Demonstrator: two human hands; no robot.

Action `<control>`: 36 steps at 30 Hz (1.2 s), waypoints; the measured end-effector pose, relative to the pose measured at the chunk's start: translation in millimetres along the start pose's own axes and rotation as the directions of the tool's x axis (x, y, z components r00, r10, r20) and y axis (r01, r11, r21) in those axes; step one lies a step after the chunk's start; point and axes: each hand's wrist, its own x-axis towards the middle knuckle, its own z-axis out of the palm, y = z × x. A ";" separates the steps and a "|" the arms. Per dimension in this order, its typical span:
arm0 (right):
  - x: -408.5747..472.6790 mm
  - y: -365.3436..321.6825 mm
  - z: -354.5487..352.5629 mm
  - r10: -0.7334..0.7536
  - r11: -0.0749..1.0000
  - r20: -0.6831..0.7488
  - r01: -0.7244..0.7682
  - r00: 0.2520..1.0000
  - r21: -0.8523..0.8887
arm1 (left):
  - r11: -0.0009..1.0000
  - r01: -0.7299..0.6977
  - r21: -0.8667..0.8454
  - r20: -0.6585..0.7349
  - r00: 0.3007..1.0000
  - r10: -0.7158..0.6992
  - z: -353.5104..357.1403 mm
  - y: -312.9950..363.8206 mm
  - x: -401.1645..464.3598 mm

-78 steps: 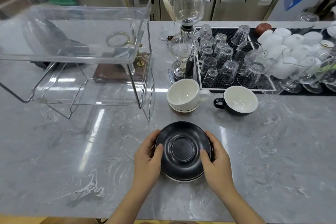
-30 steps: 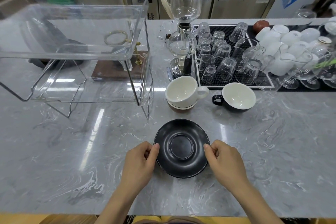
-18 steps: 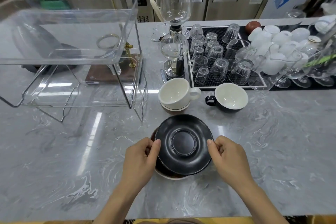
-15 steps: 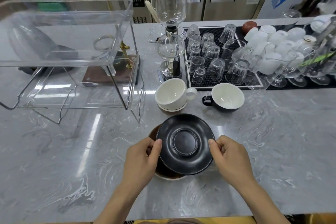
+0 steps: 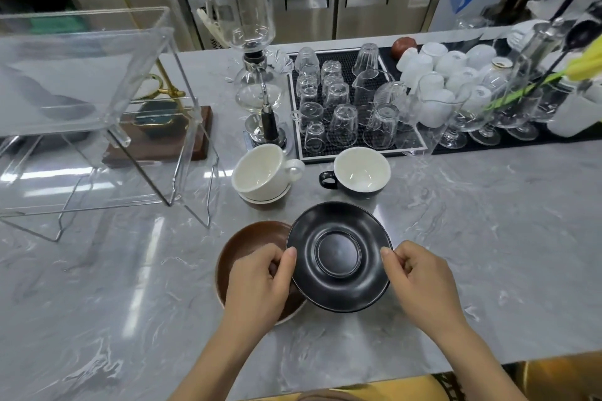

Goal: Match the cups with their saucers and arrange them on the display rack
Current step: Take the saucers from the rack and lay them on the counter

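Observation:
I hold a black saucer [image 5: 338, 255] by its rim, lifted and tilted over the counter. My left hand [image 5: 259, 283] pinches its left edge and my right hand [image 5: 420, 280] pinches its right edge. Under it, to the left, lies a brown saucer [image 5: 247, 242] with a pale rim, partly hidden by my left hand. Behind them a white cup [image 5: 260, 171] stands nested in another cup. A black cup with a white inside [image 5: 360, 172] stands to its right. The clear display rack [image 5: 94, 101] stands at the left.
A glass siphon coffee maker [image 5: 257, 75] stands behind the white cup. A black mat with several upturned glasses [image 5: 342, 107] lies at the back. White cups [image 5: 439, 72] and stemmed glasses fill the back right. A wooden base with a brass stand [image 5: 163, 137] shows through the rack.
Both hands have lifted the black saucer off the stack and moved it right. The brown saucer beneath now shows at the left.

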 end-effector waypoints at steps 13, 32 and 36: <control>8.9 59.8 -34.1 0.037 0.999 -0.008 -0.037 0.999 -0.023 | 0.972 -0.002 0.237 0.151 0.988 -0.035 51.8 39.5 5.8; 18.9 102.9 -43.7 0.044 0.991 0.010 -0.042 0.999 -0.131 | 0.929 0.028 0.369 0.279 0.950 -0.139 95.9 53.5 11.5; 20.9 101.7 -41.9 0.045 0.987 0.029 -0.040 0.999 -0.157 | 0.923 0.038 0.383 0.277 0.948 -0.154 95.5 53.0 11.5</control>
